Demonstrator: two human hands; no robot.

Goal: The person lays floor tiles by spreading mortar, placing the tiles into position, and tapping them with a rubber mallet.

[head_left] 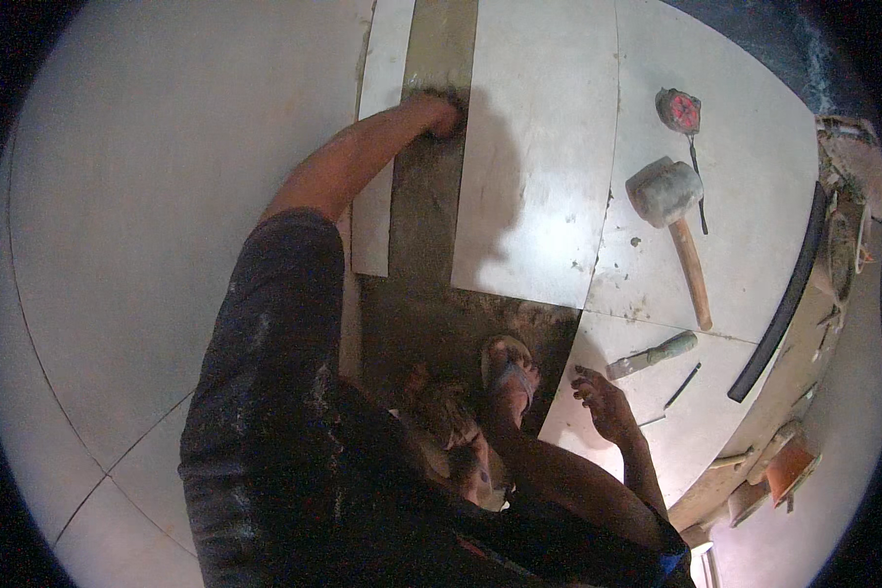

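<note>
My left hand point(439, 114) reaches far forward into the bare strip point(423, 216) between two pale floor tiles. Its fingers are lost in shadow against the dark bed, so what they touch or hold is hidden. A narrow pale tile point(370, 225) lines the strip's left side, and a wide tile point(534, 196) its right. Low at the right, my right hand point(606, 404) hangs with its fingers apart and nothing visible in it. Closest to it lies a scraper point(653, 355) with a flat blade and greenish handle, apart from the fingers.
On the right-hand tiles rest a rubber mallet point(666, 192) with a wooden handle, a round red-and-black tape measure point(678, 111) and a thin dark stick point(683, 385). A long black strip point(782, 304) lies beyond. My sandalled foot point(510, 372) stands on the dark bare floor.
</note>
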